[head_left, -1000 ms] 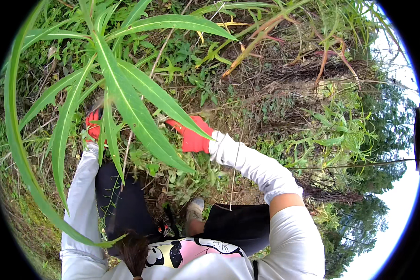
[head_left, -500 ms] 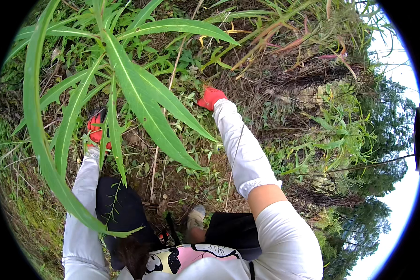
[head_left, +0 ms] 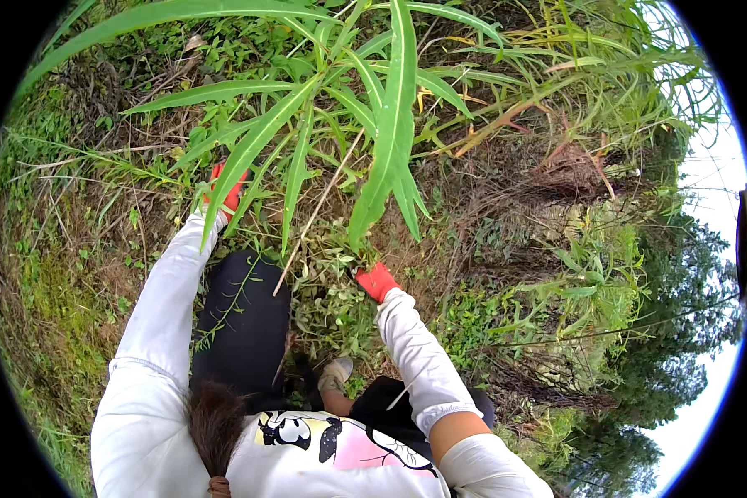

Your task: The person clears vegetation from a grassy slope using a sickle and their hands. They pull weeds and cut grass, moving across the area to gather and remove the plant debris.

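My left hand (head_left: 231,196), in a red and dark glove, is at the left among stems, partly covered by long leaves in front. Its fingers look curled; what they hold, if anything, is hidden. My right hand (head_left: 378,282), in a red glove, is closed near the middle, low over the ground. Leafy weeds (head_left: 340,264) come out at its fingertips, and more loose greenery (head_left: 332,311) lies between it and my knee. A tall plant (head_left: 315,75) with long narrow green leaves rises in front of both hands, close to the camera.
A dry stalk (head_left: 319,207) slants between my hands. My dark-trousered knee (head_left: 242,319) and a light shoe (head_left: 335,375) are below. Dry brush (head_left: 506,199) and grasses cover the slope at right, with trees (head_left: 681,332) beyond. A thin cord or stem (head_left: 614,332) crosses the right side.
My right hand has come back toward my body, and leafy greenery now lies beside it. My left hand has shifted right and slightly farther out. The tall plant appears farther right in view.
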A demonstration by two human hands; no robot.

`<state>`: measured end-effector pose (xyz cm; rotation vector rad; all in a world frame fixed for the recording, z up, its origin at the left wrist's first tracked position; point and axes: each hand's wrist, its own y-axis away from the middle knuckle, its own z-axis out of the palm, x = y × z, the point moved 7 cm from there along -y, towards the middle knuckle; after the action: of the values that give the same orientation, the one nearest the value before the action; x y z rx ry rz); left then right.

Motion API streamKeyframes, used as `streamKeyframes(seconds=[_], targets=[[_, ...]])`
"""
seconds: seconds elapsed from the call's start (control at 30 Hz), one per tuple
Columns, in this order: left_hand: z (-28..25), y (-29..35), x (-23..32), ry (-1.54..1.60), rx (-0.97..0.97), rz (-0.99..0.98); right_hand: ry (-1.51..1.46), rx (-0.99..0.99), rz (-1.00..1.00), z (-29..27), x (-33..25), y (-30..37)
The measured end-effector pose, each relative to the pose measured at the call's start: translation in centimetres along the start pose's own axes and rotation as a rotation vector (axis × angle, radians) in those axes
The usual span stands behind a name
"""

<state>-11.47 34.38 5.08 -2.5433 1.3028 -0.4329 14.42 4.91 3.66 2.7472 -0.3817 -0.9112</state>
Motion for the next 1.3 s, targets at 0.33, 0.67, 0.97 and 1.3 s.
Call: streamKeyframes(seconds=[0.33,0.67,0.97,1.3], targets=[[-2.9,-6.9,7.1,1.065,-0.339,-0.463,-0.955,0.482,0.086,-10.3,-11.1,-7.1],[-8.0,-4.2,5.4,1.281,-0.003,-0.577,-1.380,-0.040,-0.121,-10.3,-28.1,-6.1],[-16.4,-1.3,-3.9,0.958,0.025,-0.816,-0.828,0.031,-0.077,-8.8,-34.4,-3.9],[-29.8,21.0,-17.6,-0.335,0.012,-0.925,-1.259,0.143,-0.137,-11.3,-26.7,6.9]])
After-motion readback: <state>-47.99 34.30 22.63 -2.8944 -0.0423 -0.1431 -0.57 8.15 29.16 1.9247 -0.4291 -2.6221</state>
